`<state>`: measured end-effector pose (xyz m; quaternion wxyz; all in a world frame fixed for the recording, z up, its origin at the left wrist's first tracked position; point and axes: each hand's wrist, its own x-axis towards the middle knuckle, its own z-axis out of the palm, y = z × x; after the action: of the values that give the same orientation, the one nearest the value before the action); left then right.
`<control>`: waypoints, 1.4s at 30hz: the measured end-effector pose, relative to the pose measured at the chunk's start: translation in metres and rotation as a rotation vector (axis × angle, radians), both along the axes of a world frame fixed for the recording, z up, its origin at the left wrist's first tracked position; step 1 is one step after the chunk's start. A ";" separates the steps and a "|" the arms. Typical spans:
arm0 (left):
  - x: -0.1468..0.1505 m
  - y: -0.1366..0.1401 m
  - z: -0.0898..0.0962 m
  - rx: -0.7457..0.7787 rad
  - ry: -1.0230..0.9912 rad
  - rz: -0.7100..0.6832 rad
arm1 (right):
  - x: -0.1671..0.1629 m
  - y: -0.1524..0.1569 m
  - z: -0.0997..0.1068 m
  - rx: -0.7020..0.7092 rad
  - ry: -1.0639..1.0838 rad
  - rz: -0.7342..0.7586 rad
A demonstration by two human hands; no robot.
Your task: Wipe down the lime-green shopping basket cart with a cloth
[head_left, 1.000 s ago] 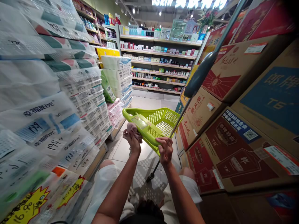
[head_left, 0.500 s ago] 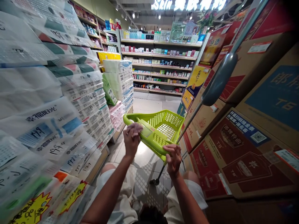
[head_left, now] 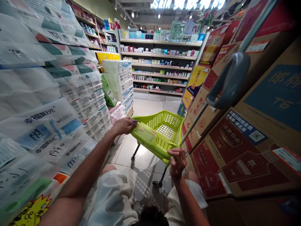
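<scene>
A lime-green plastic shopping cart with a perforated basket and thin dark legs stands before me. My left hand is closed around a crumpled greyish-pink cloth at the left end of the cart's handle panel. Only a bit of that cloth shows; the rest is under my fingers. My right hand has its fingers curled over the right corner of the cart's near rim. Close on the right, a metal pole with a dark grey loop-shaped grip slants up past the cart.
Packs of tissue paper are piled high along the left. Stacked liquor cartons wall in the right side. Tiled floor runs between them to shelves of small boxed goods at the back.
My left hand has moved left with the cloth, from the handle panel to the cart's left end. The right hand stays at the right corner. The grey loop grip appears turned, showing its opening.
</scene>
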<state>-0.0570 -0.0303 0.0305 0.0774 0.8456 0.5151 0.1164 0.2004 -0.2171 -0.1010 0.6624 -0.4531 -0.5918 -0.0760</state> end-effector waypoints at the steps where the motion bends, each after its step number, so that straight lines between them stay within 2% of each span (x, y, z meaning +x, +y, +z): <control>1: 0.005 -0.001 0.005 -0.016 0.068 0.018 | 0.002 -0.002 -0.001 0.011 0.005 0.004; 4: 0.023 0.005 0.016 -0.083 0.150 0.086 | 0.005 -0.005 0.000 0.035 0.004 0.010; 6: 0.036 0.010 0.019 -0.174 0.074 0.109 | 0.004 -0.004 0.001 0.029 0.008 -0.003; 10: 0.060 0.016 0.022 -0.480 -0.172 0.026 | -0.002 0.001 0.003 0.036 0.015 -0.032; 12: 0.073 0.015 0.026 -0.533 -0.122 -0.012 | -0.004 0.003 0.003 0.059 0.002 -0.033; 15: 0.095 0.004 0.031 -0.375 0.133 -0.045 | -0.006 0.006 0.002 0.078 -0.004 -0.034; 17: 0.108 -0.015 0.031 -0.234 0.226 -0.127 | -0.006 0.006 0.002 0.079 -0.002 -0.035; 20: 0.117 -0.056 0.024 -0.091 0.183 -0.282 | -0.004 0.004 0.002 0.073 -0.006 -0.033; 23: 0.108 -0.087 0.017 0.006 0.090 -0.376 | 0.000 0.001 0.004 0.064 -0.019 0.006; 25: 0.095 -0.087 0.017 0.005 0.052 -0.332 | 0.003 -0.001 0.005 0.049 -0.029 0.032; 29: 0.076 -0.049 0.025 -0.074 0.096 0.044 | 0.003 0.000 0.007 0.034 -0.021 0.039; 31: 0.078 -0.042 0.024 -0.074 0.107 0.110 | 0.001 0.002 0.007 0.036 -0.004 0.046; 33: 0.087 -0.058 0.013 0.022 0.049 0.036 | 0.001 0.003 0.006 0.036 0.017 0.054; 34: 0.093 -0.073 0.003 0.124 -0.002 -0.017 | 0.001 0.004 0.006 0.035 0.030 0.057; 38: 0.104 -0.137 -0.064 0.632 -0.293 -0.161 | 0.005 0.004 0.005 0.008 0.129 0.110; 40: 0.096 -0.144 -0.100 0.813 -0.469 -0.195 | 0.008 0.004 0.007 -0.002 0.196 0.156; 42: 0.080 -0.130 -0.124 0.916 -0.650 -0.114 | 0.011 0.004 0.009 -0.007 0.252 0.184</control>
<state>0.0230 -0.1607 -0.0932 -0.1369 0.7399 0.3153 0.5782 0.2117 -0.2128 -0.0917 0.7340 -0.4052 -0.5432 0.0445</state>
